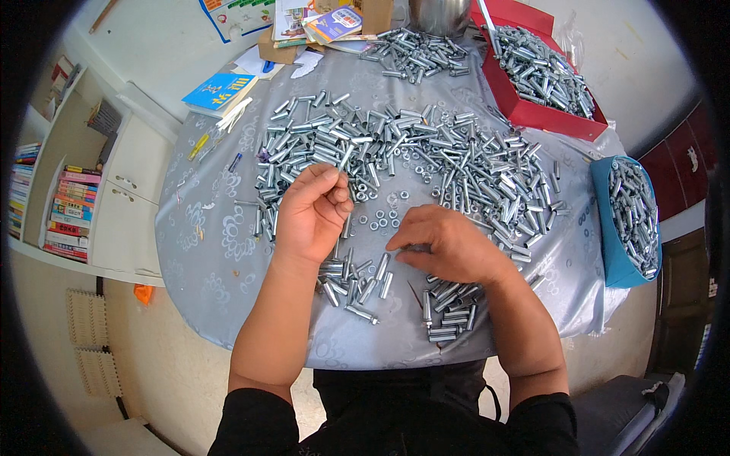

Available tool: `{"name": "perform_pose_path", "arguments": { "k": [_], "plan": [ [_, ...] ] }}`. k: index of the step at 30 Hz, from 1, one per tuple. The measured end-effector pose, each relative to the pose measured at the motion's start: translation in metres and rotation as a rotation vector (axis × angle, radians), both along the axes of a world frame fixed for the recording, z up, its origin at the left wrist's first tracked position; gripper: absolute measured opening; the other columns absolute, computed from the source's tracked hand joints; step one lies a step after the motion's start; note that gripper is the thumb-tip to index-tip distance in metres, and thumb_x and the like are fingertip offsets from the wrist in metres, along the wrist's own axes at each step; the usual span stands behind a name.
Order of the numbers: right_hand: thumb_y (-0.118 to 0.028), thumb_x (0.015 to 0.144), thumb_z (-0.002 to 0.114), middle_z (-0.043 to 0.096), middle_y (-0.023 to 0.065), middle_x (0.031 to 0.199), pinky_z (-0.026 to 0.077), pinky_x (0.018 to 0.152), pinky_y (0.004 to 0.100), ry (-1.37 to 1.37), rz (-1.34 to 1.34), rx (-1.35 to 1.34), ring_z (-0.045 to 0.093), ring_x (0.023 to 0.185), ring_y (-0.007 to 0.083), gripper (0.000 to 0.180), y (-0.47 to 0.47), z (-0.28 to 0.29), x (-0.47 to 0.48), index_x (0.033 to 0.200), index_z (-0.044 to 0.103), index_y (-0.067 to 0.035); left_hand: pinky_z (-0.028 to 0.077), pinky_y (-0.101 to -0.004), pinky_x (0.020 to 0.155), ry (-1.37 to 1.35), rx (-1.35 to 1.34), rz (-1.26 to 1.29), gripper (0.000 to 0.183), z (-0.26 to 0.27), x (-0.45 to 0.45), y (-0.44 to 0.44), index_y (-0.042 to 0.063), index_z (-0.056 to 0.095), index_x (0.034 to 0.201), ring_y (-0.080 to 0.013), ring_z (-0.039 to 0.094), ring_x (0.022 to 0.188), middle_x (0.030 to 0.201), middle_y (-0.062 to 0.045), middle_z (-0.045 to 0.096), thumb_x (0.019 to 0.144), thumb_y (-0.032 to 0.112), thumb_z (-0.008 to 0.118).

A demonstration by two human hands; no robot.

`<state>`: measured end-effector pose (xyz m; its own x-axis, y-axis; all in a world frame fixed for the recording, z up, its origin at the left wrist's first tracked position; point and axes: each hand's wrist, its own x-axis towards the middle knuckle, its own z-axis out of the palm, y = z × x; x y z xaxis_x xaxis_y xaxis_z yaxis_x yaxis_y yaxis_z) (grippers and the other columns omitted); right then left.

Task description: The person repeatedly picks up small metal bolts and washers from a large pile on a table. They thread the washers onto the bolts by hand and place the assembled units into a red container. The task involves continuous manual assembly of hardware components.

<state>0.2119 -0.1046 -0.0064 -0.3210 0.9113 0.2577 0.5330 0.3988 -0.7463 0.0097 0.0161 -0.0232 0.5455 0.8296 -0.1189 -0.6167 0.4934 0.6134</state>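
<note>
My left hand [316,214] is raised over the near side of the metal heap, its thumb and forefinger pinching a slim metal bolt [345,156] that points up and away. The bolt's lower end is hidden by the fingers. My right hand [450,242] hovers palm down, thumb and fingertips apart, with nothing visible between them. Loose hex nuts [380,215] and washers lie between the hands. Closer to me are a small group of metal sleeves [368,290] and an assembled sleeve anchor [361,314]. Another cluster of sleeves [456,315] lies below my right wrist.
A wide heap of sleeves and bolts [485,165] spreads across the grey tablecloth [199,296]. At the right stand a red box [542,121] and a teal bin [613,245], both full of anchors. A blue book [219,91], pens and a metal pot [439,17] are farther back.
</note>
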Motion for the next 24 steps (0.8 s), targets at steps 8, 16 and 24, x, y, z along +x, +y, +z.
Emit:
{"name": "perform_pose_path", "arguments": {
  "k": [8, 16, 24],
  "plan": [
    [-0.008, 0.076, 0.069, 0.060, 0.0110, 0.096, 0.049, 0.083, 0.0419, -0.170, 0.078, 0.026, 0.061, 0.093, 0.0316, 0.018, -0.002, -0.012, -0.018, 0.094, 0.068, -0.006, 0.053, -0.0294, 0.065, 0.009, 0.060, -0.055, 0.037, 0.004, -0.001, 0.000, 0.003, 0.052, 0.129, -0.0169, 0.066, 0.074, 0.097, -0.013, 0.068, 0.093, 0.005, 0.056],
    [-0.005, 0.082, 0.065, 0.058, 0.0139, 0.099, 0.050, 0.077, 0.0403, 0.010, -0.109, -0.052, 0.060, 0.089, 0.0339, 0.029, 0.001, -0.007, -0.004, 0.111, 0.063, -0.006, 0.055, -0.0314, 0.072, 0.368, 0.222, -0.045, 0.022, 0.008, 0.008, -0.012, 0.003, 0.059, 0.115, -0.0185, 0.068, 0.082, 0.102, -0.012, 0.069, 0.098, 0.017, 0.055],
    [0.002, 0.084, 0.061, 0.061, 0.0157, 0.097, 0.051, 0.076, 0.0362, 0.106, -0.230, -0.006, 0.063, 0.085, 0.0301, 0.034, 0.000, -0.005, 0.003, 0.118, 0.059, -0.004, 0.050, -0.0278, 0.074, 0.462, 0.444, 0.028, 0.015, -0.001, 0.009, -0.013, 0.003, 0.065, 0.105, -0.0118, 0.061, 0.086, 0.106, -0.008, 0.068, 0.093, 0.011, 0.063]
  ]
}}
